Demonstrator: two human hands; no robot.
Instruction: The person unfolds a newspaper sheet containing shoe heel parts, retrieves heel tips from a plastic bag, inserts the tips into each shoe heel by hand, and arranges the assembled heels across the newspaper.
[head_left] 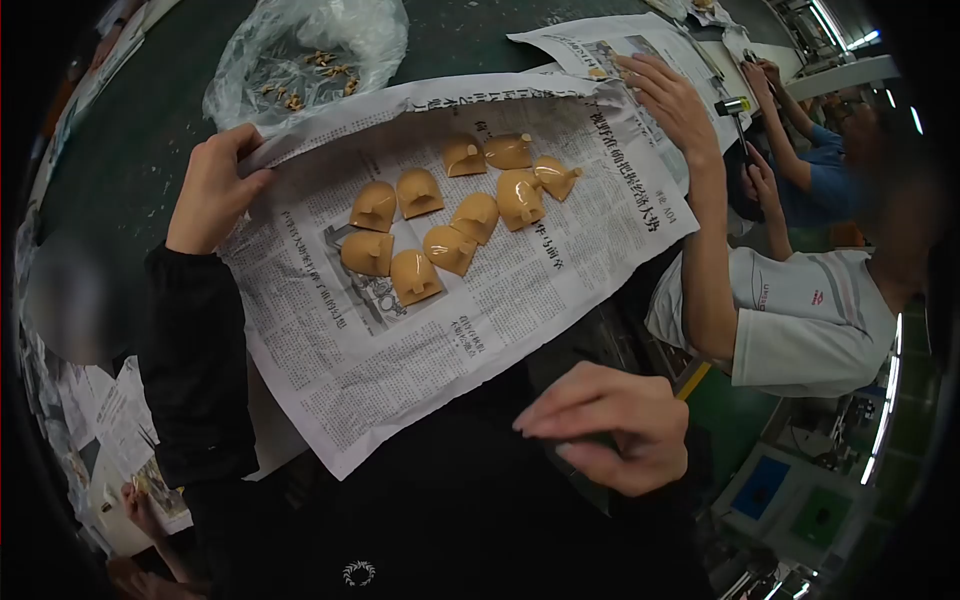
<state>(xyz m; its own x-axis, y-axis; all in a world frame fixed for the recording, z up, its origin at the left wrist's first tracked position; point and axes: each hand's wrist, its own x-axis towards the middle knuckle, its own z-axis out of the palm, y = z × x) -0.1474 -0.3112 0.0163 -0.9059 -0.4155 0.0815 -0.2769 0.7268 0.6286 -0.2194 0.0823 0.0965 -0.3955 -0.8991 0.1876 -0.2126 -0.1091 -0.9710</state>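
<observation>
My left hand [215, 190] pinches the upper left edge of a printed newspaper sheet [300, 340], thumb on top. Several glossy tan pieces [448, 248], rounded caps with a small nub each, lie grouped on this sheet. What they are made of I cannot tell. Over the sheet's lower right side, near my body, my right hand [615, 428] hovers with bent fingers, the thumb a little apart. Nothing shows between those fingers, and the hand is slightly blurred. The sheet's far edge curls upward.
A clear plastic bag [310, 60] with small golden-brown bits lies beyond the sheet on the dark green table [460, 35]. At right, a co-worker's hand [675, 100] rests by another newspaper [610, 40]. Farther right, another person's hand is near a hammer [733, 108].
</observation>
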